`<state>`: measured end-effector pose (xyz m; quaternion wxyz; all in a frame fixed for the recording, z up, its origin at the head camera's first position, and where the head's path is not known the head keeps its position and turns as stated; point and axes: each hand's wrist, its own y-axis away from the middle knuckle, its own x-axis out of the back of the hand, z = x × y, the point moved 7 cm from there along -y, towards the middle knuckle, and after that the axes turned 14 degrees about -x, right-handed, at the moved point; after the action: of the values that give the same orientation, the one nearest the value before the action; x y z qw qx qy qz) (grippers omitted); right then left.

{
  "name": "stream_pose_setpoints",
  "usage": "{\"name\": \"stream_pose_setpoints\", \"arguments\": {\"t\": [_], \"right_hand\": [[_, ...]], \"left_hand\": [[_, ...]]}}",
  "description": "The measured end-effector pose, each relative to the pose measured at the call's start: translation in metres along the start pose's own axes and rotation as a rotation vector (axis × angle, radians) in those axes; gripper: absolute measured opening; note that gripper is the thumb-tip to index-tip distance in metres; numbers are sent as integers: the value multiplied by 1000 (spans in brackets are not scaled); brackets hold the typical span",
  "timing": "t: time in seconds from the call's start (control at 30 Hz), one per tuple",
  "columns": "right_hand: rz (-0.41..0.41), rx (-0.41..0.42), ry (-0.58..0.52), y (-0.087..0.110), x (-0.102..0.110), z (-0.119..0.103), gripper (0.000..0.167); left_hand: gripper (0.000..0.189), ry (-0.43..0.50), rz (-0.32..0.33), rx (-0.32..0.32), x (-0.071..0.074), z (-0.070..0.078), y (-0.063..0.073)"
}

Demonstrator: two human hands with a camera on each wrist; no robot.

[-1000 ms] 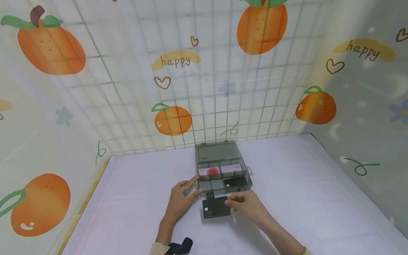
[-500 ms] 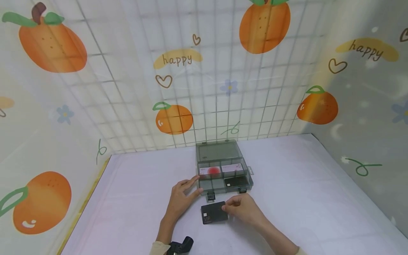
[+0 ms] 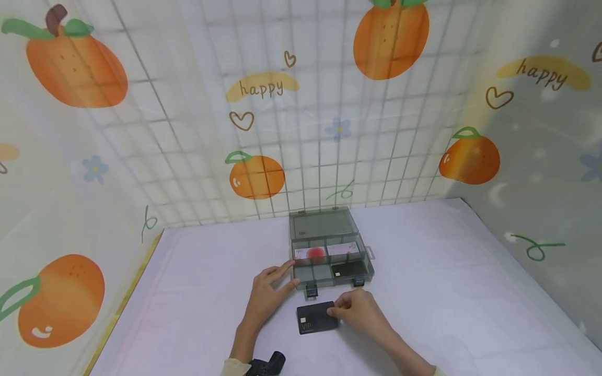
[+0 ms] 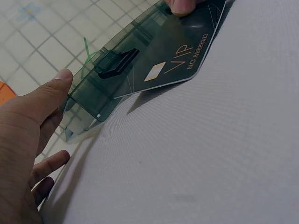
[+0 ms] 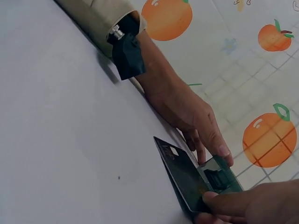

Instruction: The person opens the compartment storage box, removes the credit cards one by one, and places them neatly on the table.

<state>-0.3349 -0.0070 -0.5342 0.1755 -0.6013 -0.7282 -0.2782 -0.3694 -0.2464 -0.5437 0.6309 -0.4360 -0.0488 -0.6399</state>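
Between thumb and fingers my right hand (image 3: 359, 312) pinches the right edge of a black VIP card (image 3: 312, 321), held in front of the box. Gold lettering, a number and a pale chip show on the card (image 4: 187, 51) in the left wrist view, its lower edge tilted over the cloth. A translucent grey-green compartment box (image 3: 312, 272) lies with its lid (image 3: 324, 224) folded back. My left hand (image 3: 270, 292) touches the box's left side and front corner with extended index finger and thumb. Another black card (image 3: 350, 269) lies in the front right compartment.
Two pale cards, one with a red circle (image 3: 316, 253) and one with a floral pattern (image 3: 342, 248), sit in the back compartments. Two front latches (image 3: 311, 290) hang down. White cloth (image 3: 211, 271) covers the table, and a fruit-print curtain (image 3: 301, 130) over a grid stands behind.
My right hand has drawn the VIP card away from the box's front, toward me, and the front latch is now uncovered. My left hand stays at the box.
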Motion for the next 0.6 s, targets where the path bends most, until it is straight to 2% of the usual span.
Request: {"name": "stream_pose_setpoints", "arguments": {"t": [0.2,0.4,0.6], "right_hand": [[42,4,41,2,0,2,19],[113,22,100,5,3,1,24],[98,46,97,6,1,1,19]], "left_hand": [[54,-9,7,-12,0,1,1],[54,7,4,3,1,0,0],[54,10,7,-5,1,1,2]]}}
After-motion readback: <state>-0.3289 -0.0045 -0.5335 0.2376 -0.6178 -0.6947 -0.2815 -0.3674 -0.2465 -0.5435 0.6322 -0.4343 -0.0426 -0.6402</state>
